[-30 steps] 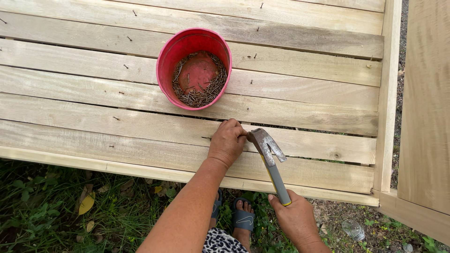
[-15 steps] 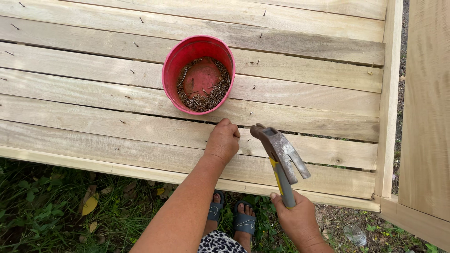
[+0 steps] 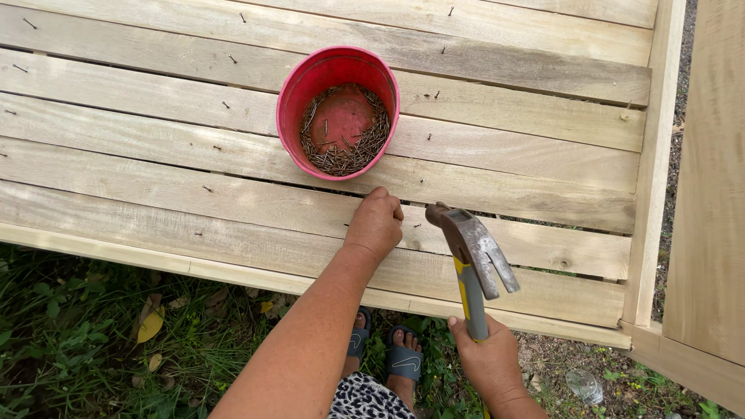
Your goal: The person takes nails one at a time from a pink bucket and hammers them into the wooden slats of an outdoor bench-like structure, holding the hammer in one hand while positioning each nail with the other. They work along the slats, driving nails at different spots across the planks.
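No packages, labels, signs or screens show anywhere in this view.

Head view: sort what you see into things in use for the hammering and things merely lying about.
In use: claw hammer in right hand; left hand pinching at the plank; red bowl of nails.

Lying about: yellow leaf; clear bottle on ground.

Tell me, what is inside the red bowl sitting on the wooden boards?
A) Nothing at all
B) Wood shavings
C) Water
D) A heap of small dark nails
D: the red bowl holds a ring of thin dark nails lying around its bottom, with no liquid or shavings to be seen.
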A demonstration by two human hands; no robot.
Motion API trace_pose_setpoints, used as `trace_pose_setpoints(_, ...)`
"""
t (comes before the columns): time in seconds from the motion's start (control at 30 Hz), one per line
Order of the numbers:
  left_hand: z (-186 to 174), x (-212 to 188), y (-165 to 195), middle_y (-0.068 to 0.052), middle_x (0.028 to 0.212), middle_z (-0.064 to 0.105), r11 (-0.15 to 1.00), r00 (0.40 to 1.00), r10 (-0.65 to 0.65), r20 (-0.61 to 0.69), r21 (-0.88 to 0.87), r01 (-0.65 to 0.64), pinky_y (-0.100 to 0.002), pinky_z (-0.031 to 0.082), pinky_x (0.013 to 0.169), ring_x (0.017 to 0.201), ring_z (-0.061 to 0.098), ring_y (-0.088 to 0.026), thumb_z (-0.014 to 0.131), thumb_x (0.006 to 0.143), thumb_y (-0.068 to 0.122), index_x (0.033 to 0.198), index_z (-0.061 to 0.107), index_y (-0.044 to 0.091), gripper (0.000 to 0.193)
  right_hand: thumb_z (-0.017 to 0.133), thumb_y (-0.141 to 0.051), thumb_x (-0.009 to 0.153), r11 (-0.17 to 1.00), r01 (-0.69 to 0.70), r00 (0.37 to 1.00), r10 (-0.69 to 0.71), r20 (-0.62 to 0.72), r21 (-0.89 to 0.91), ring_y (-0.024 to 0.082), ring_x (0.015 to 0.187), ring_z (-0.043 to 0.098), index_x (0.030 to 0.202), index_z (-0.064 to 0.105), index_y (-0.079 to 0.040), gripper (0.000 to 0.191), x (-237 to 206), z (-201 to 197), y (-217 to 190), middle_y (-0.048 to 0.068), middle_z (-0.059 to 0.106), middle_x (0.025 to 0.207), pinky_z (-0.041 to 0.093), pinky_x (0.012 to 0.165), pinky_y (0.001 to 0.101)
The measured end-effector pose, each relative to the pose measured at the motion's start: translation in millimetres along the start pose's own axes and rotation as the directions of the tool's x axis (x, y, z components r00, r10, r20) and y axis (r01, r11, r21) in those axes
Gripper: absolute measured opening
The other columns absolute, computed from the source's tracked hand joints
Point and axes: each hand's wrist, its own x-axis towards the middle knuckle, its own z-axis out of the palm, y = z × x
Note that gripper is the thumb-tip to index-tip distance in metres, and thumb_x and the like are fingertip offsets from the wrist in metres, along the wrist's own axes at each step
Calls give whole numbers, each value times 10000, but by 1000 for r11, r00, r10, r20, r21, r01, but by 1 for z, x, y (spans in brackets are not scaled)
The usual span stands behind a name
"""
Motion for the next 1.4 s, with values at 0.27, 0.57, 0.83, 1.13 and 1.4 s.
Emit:
trace_pose_setpoints(0.27, -6, -3, 8, -65, 1010, 619, 997, 997, -64, 51, 42, 62, -371, 564, 875, 983, 656, -260, 718, 779, -25, 790, 693, 54, 83, 777, -365, 863, 988, -50, 999, 47, 27, 146, 176, 536, 559, 857, 748, 24, 390, 6, 0, 1, 72, 620, 574, 480, 551, 378)
trace_pose_setpoints(0.57, -47, 3, 38, -83, 1001, 614, 875, 791, 459, -404, 51, -481, -419, 554, 835, 965, 652, -311, 685, 890, 15, 952, 638, 69, 94, 773, -324, 863, 987, -160, 985, 158, 70, 24, 223, 521, 618, 887, 742, -9, 317, 12, 7, 4, 88, 632, 566, 506, 559, 381)
trace_pose_setpoints(0.83, -104, 76, 20, -221, 1228, 616, 976, 996, -28, -82, 215, 45, -477, 510, 963, 1153, 606, -399, 712, 756, 7, 1363, 558, 188, 651, 764, -398, 826, 997, -62, 998, 61, -31, -43, 292, 630, 700, 908, 756, -44, 364, 13, -5, -15, 150, 710, 634, 553, 692, 415)
trace_pose_setpoints(1.13, -99, 83, 24, -174, 1282, 624, 922, 997, -69, 45, 384, 47, -489, 545, 942, 1136, 644, -380, 639, 862, 71, 1279, 634, 222, 443, 739, -433, 869, 994, -80, 988, 69, -136, -73, 304, 693, 701, 930, 758, -24, 414, 46, -15, -46, 158, 723, 712, 553, 738, 436)
trace_pose_setpoints(1.4, -107, 81, 17, -89, 1062, 743, 967, 996, -84, 20, 241, 76, -440, 556, 927, 1057, 700, -301, 793, 788, 165, 990, 793, 197, 205, 711, -414, 888, 986, -155, 983, 149, -110, -53, 297, 710, 720, 986, 774, -44, 387, 46, -13, -52, 154, 731, 733, 564, 748, 448)
